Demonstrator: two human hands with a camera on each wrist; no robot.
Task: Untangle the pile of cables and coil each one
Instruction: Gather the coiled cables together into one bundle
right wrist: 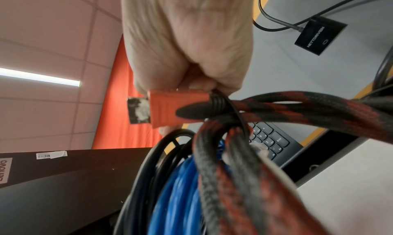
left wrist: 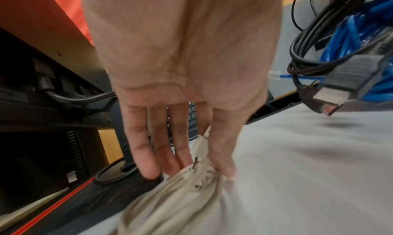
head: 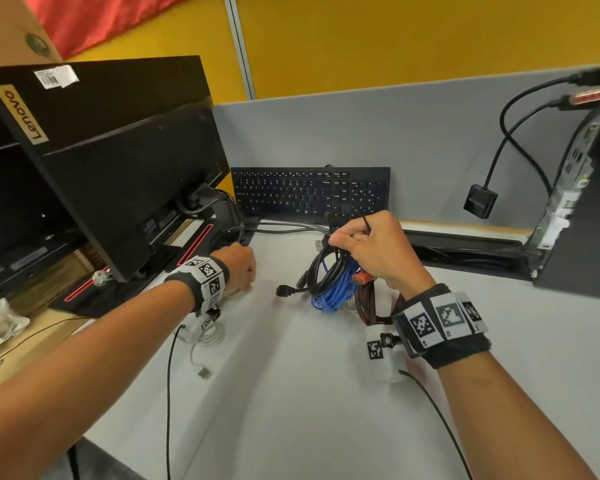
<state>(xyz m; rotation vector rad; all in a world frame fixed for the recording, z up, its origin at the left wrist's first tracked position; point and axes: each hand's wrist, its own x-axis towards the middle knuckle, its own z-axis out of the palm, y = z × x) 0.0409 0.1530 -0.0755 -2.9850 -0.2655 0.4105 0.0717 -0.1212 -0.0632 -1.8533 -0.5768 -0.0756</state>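
Right hand lifting a bundle of cables over the desk; left hand touching a white one.

The right hand [head: 374, 251] is gripping the black cable [head: 326, 268], blue cable [head: 335, 292] and red-black braided cable [right wrist: 319, 107] together above the white desk [head: 309, 375]. Further left, the left hand [head: 239, 268], fingers [left wrist: 144, 147] straight, is resting on the white cable [left wrist: 191, 196]. The keyboard [head: 309, 192] is leaning behind.

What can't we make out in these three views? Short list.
- Head view: what the left hand touches is hidden under it. The left wrist view shows a white cable bundle there, motion-blurred, so the contact stays unclear.
- Right wrist view: right hand fingers hidden behind the orange plug.
- Blue cable: ends buried in the bundle.
- Keyboard: legends too small.
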